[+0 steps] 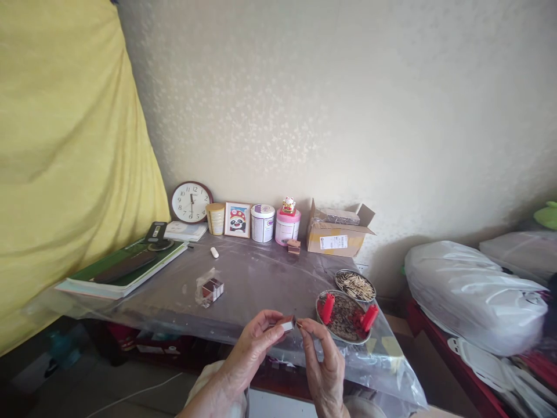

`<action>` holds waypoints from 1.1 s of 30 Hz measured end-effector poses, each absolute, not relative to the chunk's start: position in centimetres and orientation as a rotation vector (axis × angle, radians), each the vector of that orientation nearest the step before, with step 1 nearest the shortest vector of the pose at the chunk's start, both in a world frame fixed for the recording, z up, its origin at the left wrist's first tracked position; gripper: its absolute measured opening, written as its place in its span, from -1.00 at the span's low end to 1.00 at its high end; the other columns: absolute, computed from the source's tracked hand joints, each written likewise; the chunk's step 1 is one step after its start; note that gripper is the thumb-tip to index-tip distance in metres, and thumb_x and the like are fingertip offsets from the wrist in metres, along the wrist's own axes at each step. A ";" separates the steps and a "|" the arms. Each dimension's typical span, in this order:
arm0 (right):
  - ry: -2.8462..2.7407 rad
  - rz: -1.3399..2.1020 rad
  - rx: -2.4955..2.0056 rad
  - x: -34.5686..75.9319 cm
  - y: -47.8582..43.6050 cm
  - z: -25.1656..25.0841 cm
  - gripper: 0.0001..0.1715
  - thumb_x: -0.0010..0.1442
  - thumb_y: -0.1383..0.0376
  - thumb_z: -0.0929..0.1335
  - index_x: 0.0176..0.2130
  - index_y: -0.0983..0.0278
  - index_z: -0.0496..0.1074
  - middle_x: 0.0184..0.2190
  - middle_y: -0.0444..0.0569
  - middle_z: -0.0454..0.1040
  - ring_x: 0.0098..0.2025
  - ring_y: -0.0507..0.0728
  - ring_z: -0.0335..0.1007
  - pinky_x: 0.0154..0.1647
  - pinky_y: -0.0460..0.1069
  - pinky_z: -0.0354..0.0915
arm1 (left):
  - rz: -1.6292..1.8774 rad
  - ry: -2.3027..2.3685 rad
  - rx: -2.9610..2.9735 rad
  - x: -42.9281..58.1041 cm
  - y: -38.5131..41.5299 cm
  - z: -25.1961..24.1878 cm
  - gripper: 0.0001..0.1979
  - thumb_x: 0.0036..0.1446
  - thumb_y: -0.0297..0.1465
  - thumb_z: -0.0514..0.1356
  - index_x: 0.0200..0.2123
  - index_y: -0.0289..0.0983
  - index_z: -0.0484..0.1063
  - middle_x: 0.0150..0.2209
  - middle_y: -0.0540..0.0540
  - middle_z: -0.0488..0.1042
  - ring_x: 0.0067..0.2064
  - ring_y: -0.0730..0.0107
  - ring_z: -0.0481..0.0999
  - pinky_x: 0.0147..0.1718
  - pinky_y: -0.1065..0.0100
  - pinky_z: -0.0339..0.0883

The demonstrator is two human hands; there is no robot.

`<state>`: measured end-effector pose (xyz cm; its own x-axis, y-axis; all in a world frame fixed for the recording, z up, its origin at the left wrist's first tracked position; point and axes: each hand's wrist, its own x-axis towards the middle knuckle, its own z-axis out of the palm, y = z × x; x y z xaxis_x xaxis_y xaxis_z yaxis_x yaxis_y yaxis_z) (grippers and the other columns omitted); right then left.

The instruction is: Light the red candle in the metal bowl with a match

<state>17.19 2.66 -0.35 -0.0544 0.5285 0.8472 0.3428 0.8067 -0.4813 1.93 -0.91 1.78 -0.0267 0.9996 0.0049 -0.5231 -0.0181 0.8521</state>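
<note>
Over the table's front edge my left hand (pixel 260 343) grips a small matchbox (pixel 287 323), its pale side facing me. Close to the box's dark right end is my right hand (pixel 322 363), its thumb and forefinger pinched on a thin matchstick (pixel 299 325). The match tip is too small to make out. To the right of my hands a metal plate (pixel 343 341) bears dark burnt bits and two red candles (pixel 328 309). Behind it stands a dish (pixel 371 299) of loose matchsticks. A plastic-wrapped pack of matchboxes (pixel 212 289) lies left of my hands.
Along the wall stand a clock (pixel 192 202), a panda picture (pixel 238 220), round tubs (pixel 263 224) and a cardboard box (pixel 333 238). Big books (pixel 130 270) lie at the left under a yellow curtain (pixel 73 133). Clear plastic covers the table (pixel 256 273); white bags (pixel 474 296) sit at right.
</note>
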 end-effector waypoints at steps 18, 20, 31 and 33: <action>-1.678 0.014 -0.556 18.1 1.3 1.5 -0.65 0.20 0.53 0.31 -0.07 0.18 0.38 -0.19 0.02 0.50 -0.17 0.12 0.47 -0.15 0.02 0.39 | 1.534 0.783 0.715 2.5 -0.9 2.0 -0.82 -0.01 -0.32 0.37 -0.35 -0.26 0.51 -0.34 -0.04 0.60 -0.24 0.35 0.53 -0.12 0.29 0.31; -1.789 -0.023 -0.600 17.8 2.2 0.6 -0.71 0.22 0.49 0.30 -0.10 0.19 0.40 -0.23 0.00 0.51 -0.22 0.11 0.48 -0.19 0.01 0.40 | 1.534 0.770 0.735 2.5 -1.1 2.1 -0.83 0.01 -0.33 0.36 -0.33 -0.26 0.51 -0.31 -0.05 0.60 -0.22 0.35 0.53 -0.10 0.29 0.31; -1.526 0.163 -0.867 19.1 4.8 -1.0 -0.90 0.27 0.27 0.31 -0.27 0.23 0.42 -0.30 -0.04 0.50 -0.25 0.10 0.44 -0.18 -0.02 0.35 | 1.501 0.851 0.800 1.8 -1.8 2.6 -0.84 0.05 -0.29 0.32 -0.33 -0.24 0.48 -0.28 -0.06 0.60 -0.18 0.29 0.52 -0.05 0.24 0.28; -1.474 0.250 -0.886 19.2 4.6 -1.0 -0.86 0.26 0.23 0.32 -0.28 0.24 0.43 -0.31 -0.03 0.49 -0.26 0.11 0.42 -0.18 -0.01 0.34 | 1.488 0.877 0.809 1.7 -1.7 2.5 -0.84 0.07 -0.28 0.30 -0.32 -0.23 0.47 -0.27 -0.06 0.59 -0.16 0.28 0.52 -0.05 0.23 0.28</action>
